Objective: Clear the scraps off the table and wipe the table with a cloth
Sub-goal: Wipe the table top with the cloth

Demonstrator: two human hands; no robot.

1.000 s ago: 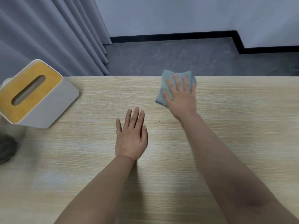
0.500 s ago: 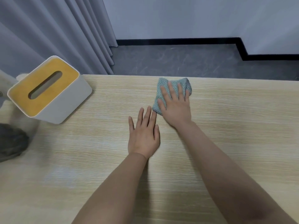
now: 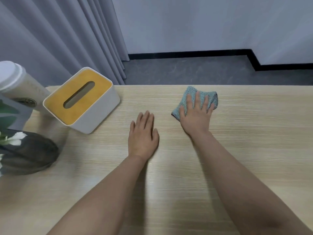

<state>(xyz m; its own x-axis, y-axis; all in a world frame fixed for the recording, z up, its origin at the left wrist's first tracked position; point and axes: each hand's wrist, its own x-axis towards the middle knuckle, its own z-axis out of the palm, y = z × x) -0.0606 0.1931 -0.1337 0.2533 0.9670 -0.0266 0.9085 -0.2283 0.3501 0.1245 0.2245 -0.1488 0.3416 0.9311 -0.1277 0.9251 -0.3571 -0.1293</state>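
Lettering is nowhere readable: the tall white cup (image 3: 16,83) at the left edge carries a dark round emblem, too blurred to make out. My right hand (image 3: 196,116) lies flat with fingers spread straight, pressing the teal cloth (image 3: 191,97) against the table (image 3: 254,133), right of centre near its far edge. My left hand (image 3: 143,136) rests palm down on bare wood at the frame's centre, fingers straight, holding nothing. Upper left sits a white tissue box (image 3: 81,100) with a yellow top.

A pale wood-grain table (image 3: 254,150) carries a cloth (image 3: 189,97) near its far edge, a tissue box (image 3: 81,100) at left, a cup (image 3: 18,83) and dark pot (image 3: 27,155) beyond it.
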